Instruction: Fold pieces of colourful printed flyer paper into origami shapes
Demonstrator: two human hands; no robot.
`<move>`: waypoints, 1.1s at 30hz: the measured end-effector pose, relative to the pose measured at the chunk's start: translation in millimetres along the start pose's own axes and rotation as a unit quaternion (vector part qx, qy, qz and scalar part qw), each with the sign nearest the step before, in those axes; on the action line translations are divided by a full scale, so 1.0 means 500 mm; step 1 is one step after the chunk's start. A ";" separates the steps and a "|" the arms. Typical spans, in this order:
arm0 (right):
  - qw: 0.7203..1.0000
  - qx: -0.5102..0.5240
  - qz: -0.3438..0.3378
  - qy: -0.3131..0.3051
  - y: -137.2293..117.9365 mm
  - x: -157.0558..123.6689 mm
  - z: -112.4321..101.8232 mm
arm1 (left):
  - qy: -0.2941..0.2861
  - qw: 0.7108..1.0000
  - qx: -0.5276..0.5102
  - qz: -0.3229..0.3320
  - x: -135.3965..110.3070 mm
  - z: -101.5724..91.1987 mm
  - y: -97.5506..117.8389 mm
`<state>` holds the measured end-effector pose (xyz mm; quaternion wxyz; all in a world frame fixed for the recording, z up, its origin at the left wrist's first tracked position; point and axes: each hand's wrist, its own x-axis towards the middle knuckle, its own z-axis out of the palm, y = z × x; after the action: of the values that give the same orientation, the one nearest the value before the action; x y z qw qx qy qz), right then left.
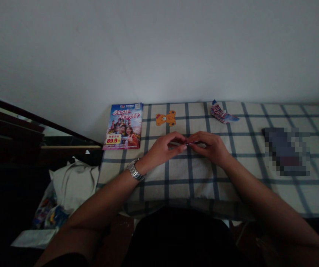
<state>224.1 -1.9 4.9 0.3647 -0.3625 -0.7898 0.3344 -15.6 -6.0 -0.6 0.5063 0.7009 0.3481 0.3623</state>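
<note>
My left hand (173, 144), with a metal watch (136, 170) on its wrist, is closed in a pinch near the middle of the table. Facing it, my right hand (208, 145) pinches too, fingertips almost meeting the left ones. Between them is a thin folded paper (192, 142), seen edge-on with a reddish-purple tint; the fingers hide most of it. Beyond the right hand lies a folded printed flyer (221, 114) with pointed ends. A bear-shaped orange cutout (166, 118) lies flat past the left hand.
A stack of printed flyers (123, 128) lies at the table's back left. A blurred-out dark object (285, 152) rests at right. The checked tablecloth (159, 181) meets the white wall (159, 52). Bags (73, 185) sit below the table's left edge.
</note>
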 end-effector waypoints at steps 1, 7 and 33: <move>1.000 0.000 -0.002 0.000 0.000 0.000 0.000 | -0.003 1.000 -0.005 -0.002 0.000 0.000 0.000; 1.000 0.002 -0.018 -0.007 -0.003 0.001 0.000 | -0.021 1.000 -0.015 -0.007 -0.001 -0.002 0.010; 0.953 0.261 0.148 0.034 0.012 0.001 0.041 | 0.062 0.995 -0.061 0.043 0.007 0.015 -0.011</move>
<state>208.8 -3.7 -10.1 0.4198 -0.3786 -0.5998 0.5663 -8.2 -4.9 -7.1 0.5093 0.6593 0.3260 0.4468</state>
